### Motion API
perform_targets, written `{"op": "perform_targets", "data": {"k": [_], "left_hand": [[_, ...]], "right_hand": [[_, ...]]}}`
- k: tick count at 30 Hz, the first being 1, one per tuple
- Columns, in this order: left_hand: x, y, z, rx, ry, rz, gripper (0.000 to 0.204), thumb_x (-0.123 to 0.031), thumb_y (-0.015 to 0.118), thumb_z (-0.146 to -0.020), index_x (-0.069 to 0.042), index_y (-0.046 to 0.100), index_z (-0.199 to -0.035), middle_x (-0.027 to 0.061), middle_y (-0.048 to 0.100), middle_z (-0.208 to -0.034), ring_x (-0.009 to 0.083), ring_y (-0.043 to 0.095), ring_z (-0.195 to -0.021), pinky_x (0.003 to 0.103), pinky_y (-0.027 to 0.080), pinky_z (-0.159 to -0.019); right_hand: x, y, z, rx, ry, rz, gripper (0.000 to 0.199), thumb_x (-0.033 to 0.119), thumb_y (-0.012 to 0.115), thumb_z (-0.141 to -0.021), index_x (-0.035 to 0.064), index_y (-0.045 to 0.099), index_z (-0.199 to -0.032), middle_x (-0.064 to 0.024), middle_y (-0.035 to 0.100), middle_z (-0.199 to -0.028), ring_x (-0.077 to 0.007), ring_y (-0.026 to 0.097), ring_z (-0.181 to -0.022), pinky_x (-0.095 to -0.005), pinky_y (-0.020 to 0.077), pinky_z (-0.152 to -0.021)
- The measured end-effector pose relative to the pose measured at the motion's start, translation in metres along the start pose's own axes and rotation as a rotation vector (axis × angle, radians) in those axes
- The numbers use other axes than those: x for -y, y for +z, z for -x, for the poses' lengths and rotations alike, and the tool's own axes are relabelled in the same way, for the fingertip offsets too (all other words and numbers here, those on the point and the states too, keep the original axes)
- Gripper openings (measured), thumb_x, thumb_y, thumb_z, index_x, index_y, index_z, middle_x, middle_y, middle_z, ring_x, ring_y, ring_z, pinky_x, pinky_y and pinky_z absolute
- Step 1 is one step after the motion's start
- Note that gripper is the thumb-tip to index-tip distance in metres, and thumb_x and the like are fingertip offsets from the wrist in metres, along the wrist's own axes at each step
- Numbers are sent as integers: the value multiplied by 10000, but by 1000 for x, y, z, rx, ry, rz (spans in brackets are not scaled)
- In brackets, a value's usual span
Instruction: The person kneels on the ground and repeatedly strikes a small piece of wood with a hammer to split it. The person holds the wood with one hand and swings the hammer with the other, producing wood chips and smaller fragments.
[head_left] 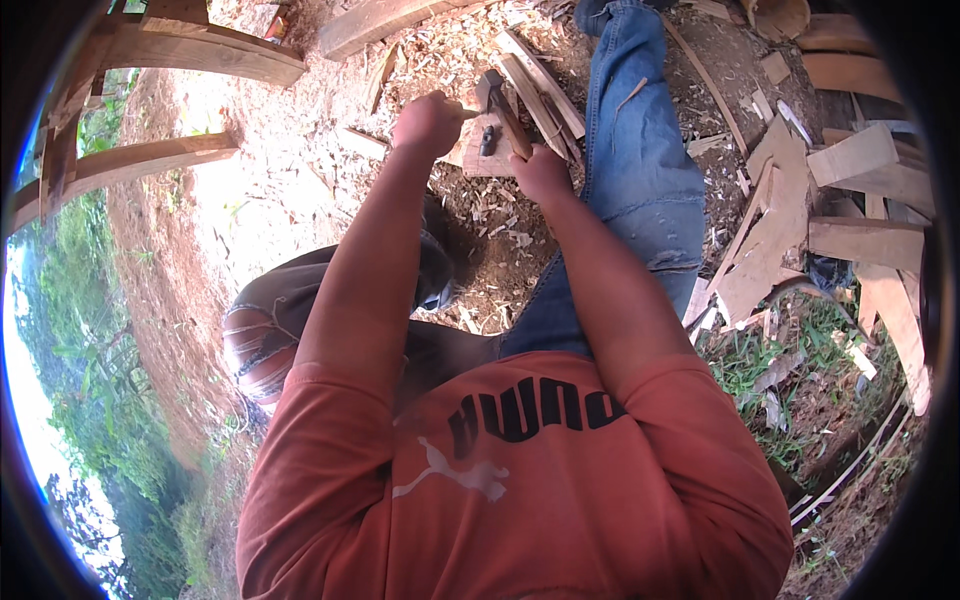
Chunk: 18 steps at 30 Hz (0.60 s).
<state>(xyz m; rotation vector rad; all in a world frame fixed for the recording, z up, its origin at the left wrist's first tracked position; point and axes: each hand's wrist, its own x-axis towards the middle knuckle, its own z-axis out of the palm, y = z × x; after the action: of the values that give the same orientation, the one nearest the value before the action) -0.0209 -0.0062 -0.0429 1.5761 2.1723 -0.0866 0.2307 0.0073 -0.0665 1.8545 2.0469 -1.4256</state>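
Right hand (pixel 541 172) around hammer (pixel 497 103) handle

Left hand (pixel 428 122) fisted; right hand (pixel 541 175) gripping.

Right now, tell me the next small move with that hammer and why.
Probably bring the hammer in the right hand down onto the chisel-like tool the left hand holds at the wood block: the head sits raised just above it.

A short-sleeved orange cotton shirt (pixel 520 500) is showing black and white print on its chest. Faded blue denim jeans (pixel 640 160) are stretching toward twelve o'clock. Pale tan wood chips (pixel 440 60) are covering reddish-brown bare earth (pixel 160 260), and green grass (pixel 745 365) is showing at four o'clock.
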Motion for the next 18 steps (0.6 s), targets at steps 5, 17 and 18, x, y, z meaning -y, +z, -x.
{"op": "perform_targets", "data": {"k": [5, 17, 18], "left_hand": [[-46, -30, 3, 110, -289, 203, 657, -430, 586, -1056, 83, 581, -1467, 277, 743, -1339, 391, 729, -1270, 491, 583, -1105], [-7, 0, -7, 179, -373, 439, 521, -363, 607, -1021, 94, 698, -1253, 296, 761, -1290, 388, 754, -1227, 466, 586, -1091], [-8, -2, -11, 174, -352, 468, 495, -365, 620, -1017, 82, 743, -1190, 288, 773, -1267, 382, 762, -1212, 465, 589, -1082]], "right_hand": [[5, -6, 8, -86, -9, -41, 444, 428, 713, -992, 49, 768, -1216, -246, 793, -1097, -445, 758, -1095, -531, 585, -963], [17, -3, 26, -45, -78, 6, 399, 383, 712, -1020, 20, 752, -1180, -232, 791, -1105, -437, 764, -1052, -552, 593, -955], [8, 3, 23, -23, -73, 117, 402, 382, 715, -1019, 16, 752, -1180, -232, 791, -1104, -435, 766, -1052, -550, 594, -954]]}}
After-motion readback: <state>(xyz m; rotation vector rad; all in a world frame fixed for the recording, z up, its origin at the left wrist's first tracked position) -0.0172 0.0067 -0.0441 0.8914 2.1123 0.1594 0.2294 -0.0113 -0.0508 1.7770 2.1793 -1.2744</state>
